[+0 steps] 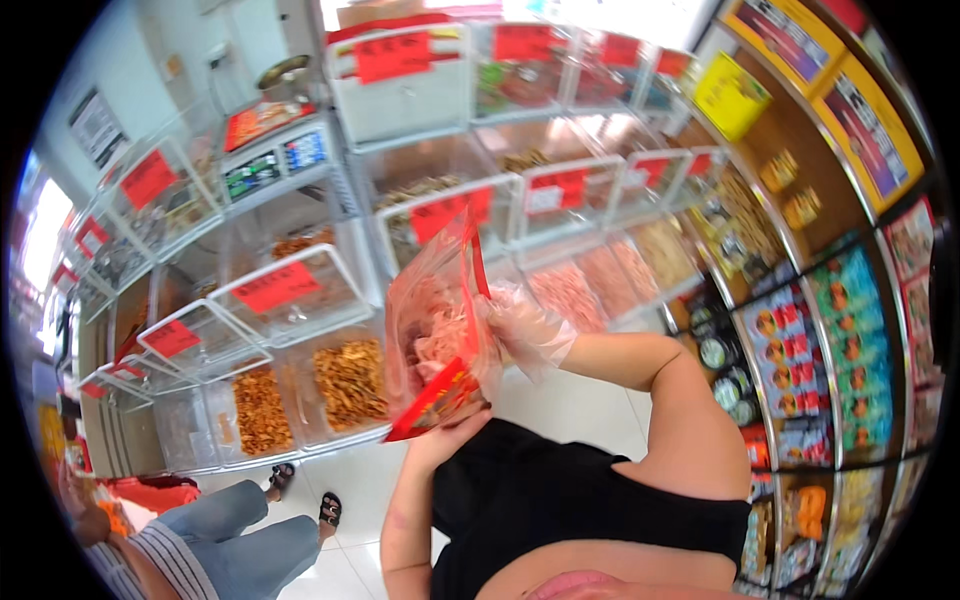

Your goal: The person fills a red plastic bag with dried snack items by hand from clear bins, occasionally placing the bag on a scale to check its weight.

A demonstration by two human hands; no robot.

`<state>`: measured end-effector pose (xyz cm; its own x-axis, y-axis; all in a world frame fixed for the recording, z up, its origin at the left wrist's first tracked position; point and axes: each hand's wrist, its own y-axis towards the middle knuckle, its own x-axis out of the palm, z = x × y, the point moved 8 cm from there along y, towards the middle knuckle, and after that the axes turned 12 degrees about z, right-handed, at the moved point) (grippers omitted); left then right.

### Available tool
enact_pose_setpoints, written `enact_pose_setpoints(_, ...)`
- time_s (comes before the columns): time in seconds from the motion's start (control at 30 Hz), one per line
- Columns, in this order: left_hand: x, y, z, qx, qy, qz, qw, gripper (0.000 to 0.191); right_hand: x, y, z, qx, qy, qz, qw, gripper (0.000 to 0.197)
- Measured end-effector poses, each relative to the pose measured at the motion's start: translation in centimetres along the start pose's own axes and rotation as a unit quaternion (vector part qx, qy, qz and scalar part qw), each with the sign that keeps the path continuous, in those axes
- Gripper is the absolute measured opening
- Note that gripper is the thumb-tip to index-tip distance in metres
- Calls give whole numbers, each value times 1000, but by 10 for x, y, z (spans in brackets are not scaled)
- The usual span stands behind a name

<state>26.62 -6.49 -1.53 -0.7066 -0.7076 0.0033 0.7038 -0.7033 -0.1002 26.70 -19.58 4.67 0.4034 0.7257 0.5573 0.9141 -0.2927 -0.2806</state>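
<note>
A clear plastic pouch [409, 307] with red printed edges is held up in front of my chest. Pale pink dried shreds [442, 330] show through its side. My left hand [454, 435], bare, grips the pouch near its lower red end. On the opposite side, my right hand [529, 326] wears a thin clear plastic glove and holds the pouch by its red-trimmed edge; its fingertips are partly hidden. Just beyond the right hand, an open bin of pink shreds [566, 292] sits in the lowest tier of the display.
Tiered clear bins with red signs [274, 285] spread ahead and left. Bins of brown dried strips [349, 382] stand at lower left. A weighing scale [274, 161] sits behind. Packaged-goods shelves [855, 345] line the right. Another person in jeans [240, 532] is at lower left.
</note>
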Motion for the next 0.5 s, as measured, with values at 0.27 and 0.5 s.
enact_pose_setpoints(0.27, 203, -14, -34, -27, -59, -121, 991, 39, -187, -131, -29, -183, -212, 233, 931, 28)
enact_pose_setpoints(0.5, 305, 47, -101, -89, -68, 12, 994, 49, -388, -150, -113, -273, -537, 301, 739, 28)
